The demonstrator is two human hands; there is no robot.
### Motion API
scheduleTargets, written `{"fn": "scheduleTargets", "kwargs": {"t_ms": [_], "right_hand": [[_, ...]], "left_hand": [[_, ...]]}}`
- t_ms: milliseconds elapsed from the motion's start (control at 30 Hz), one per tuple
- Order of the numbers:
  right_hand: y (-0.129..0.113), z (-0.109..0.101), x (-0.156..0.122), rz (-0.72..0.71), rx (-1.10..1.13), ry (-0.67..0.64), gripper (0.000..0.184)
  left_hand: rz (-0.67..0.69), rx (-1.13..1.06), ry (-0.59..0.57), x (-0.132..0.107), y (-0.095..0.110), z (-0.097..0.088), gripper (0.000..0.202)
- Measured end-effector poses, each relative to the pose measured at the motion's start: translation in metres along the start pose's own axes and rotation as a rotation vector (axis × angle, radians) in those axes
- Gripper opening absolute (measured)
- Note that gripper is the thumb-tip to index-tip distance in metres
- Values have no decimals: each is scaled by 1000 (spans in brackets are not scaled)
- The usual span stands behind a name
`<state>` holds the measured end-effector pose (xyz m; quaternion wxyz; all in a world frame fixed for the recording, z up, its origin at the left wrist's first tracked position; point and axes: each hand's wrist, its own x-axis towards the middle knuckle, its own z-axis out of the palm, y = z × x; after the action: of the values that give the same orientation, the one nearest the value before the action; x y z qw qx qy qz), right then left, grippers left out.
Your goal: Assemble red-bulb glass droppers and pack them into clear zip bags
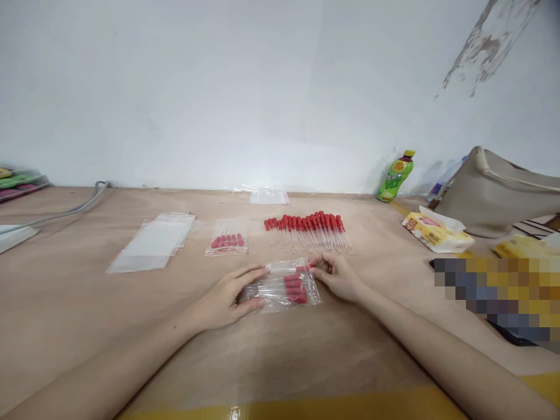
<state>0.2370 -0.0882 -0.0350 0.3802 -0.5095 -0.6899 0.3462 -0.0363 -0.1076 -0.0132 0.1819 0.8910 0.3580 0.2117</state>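
A clear zip bag lies on the table before me, with several red-bulbed droppers inside. The thumb and fingers of my left hand grip its left end. At the bag's right, open-looking end, my right hand pinches the red bulb of one more dropper, whose clear tube points left into the bag. Behind my hands a row of loose droppers lies with red bulbs facing the wall. To its left rests a filled bag of droppers.
Flat bags are stacked at left, and another bag lies by the wall. A green bottle, a tissue pack and a beige handbag stand at right. A grey cable crosses the left side.
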Motion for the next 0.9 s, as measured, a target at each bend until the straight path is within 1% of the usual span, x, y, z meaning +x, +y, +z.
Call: {"fn": "scheduleTargets", "kwargs": {"t_ms": [67, 133, 267, 333, 400, 433, 500, 567, 600, 667, 733, 800, 867, 900], "right_hand": [[0, -3, 0, -27, 9, -58, 19], [-2, -3, 1, -27, 23, -70, 20], [-8, 4, 4, 12, 135, -106, 23], [-8, 10, 6, 53, 180, -97, 25], [-5, 14, 8, 66, 144, -40, 26], [-3, 15, 9, 46, 100, -16, 26], [0, 15, 8, -41, 10, -9, 23], [1, 12, 7, -119, -25, -52, 22], [-1, 9, 6, -123, -13, -75, 22], [-4, 3, 5, -53, 72, -96, 24], [-9, -2, 4, 81, 177, -82, 29], [-12, -3, 4, 205, 231, -79, 37], [-15, 0, 3, 264, 240, -148, 42], [-16, 3, 3, 266, 239, -188, 41]], "left_hand": [[1, 0, -4, 0, 0, 0, 50], [1, 1, -13, 1, 1, -1, 49], [-6, 8, -35, 1, 1, -1, 50], [-10, 9, -39, 1, 0, -1, 51], [-7, 6, -41, 0, 0, 0, 51], [-5, 4, -40, 0, -1, 0, 51], [-5, 1, -41, -1, -2, 0, 50], [-10, -1, -37, -1, -2, 0, 50], [-14, 0, -37, -1, -3, 1, 50], [-13, 1, -42, -1, -3, 1, 50], [-3, -1, -48, -1, -3, 0, 50], [12, -10, -50, 0, -3, 0, 50], [20, -20, -50, 1, -2, -1, 49], [22, -23, -51, 1, -1, -2, 49]]}}
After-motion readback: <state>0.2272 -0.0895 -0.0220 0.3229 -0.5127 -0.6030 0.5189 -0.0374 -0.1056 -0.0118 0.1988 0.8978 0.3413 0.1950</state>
